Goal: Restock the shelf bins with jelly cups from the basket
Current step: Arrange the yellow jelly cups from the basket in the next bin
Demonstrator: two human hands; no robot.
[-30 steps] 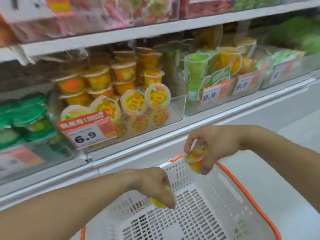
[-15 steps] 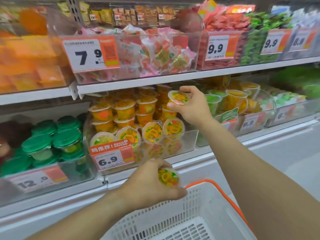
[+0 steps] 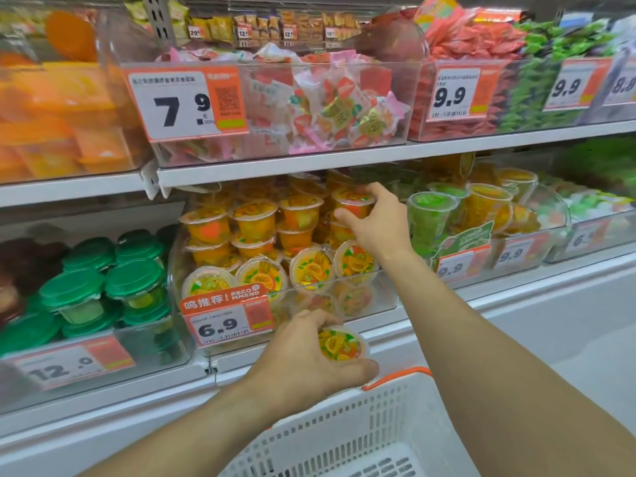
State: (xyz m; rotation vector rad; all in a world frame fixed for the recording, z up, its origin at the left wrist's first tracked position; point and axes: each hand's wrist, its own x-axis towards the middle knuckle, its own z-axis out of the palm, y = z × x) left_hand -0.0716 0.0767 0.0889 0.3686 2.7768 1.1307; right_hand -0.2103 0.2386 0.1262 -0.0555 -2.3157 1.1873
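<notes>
My right hand [image 3: 378, 225] is inside the clear jelly bin [image 3: 385, 297] on the middle shelf and grips an orange fruit jelly cup [image 3: 352, 203] upright on top of the stacked cups [image 3: 254, 222]. My left hand [image 3: 306, 359] holds a second jelly cup [image 3: 340, 344], lid towards me, in front of the bin's 6.9 price tag [image 3: 223, 321]. The white basket with an orange rim [image 3: 378, 428] sits below both hands; its contents are out of view.
Green-lidded cups [image 3: 134, 280] fill the bin to the left. Tall green and yellow cups [image 3: 433, 215] stand in the bin to the right. The shelf above [image 3: 309, 165] overhangs the jelly bin closely. A white ledge [image 3: 550, 315] runs below the shelves.
My right hand has set its cup down upright onto the stack, deeper in the bin. My left hand with its cup has stayed near the price tag.
</notes>
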